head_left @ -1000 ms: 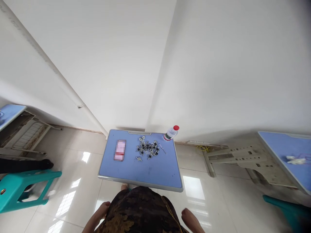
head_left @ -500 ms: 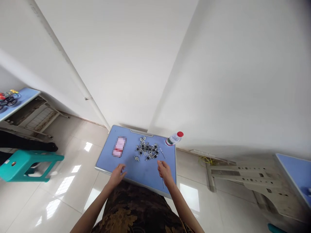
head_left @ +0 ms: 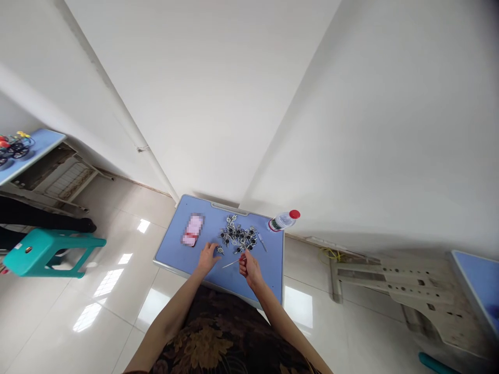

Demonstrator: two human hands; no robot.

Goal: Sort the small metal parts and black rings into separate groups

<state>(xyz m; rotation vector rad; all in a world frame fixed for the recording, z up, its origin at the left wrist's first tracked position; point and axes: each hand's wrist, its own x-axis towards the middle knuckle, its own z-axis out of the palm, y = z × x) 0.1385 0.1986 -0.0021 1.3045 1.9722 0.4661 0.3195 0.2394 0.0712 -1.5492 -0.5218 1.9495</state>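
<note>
Right hand [head_left: 249,270] pinching a thin silver metal pin [head_left: 233,264], just below a heap of small black-and-silver metal fittings [head_left: 237,236] on the blue rectangular table [head_left: 175,244]! Left hand [head_left: 208,258] is spread open, fingers right beside a loose silver fitting [head_left: 220,250].

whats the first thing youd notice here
The eye goes first to the heap of small metal fittings with black round parts in the middle of the blue desktop. Just below it, the right hand pinches a thin metal rod, with the left hand close by. A plastic bottle with a red cap sits at the desk's far right corner.
</note>
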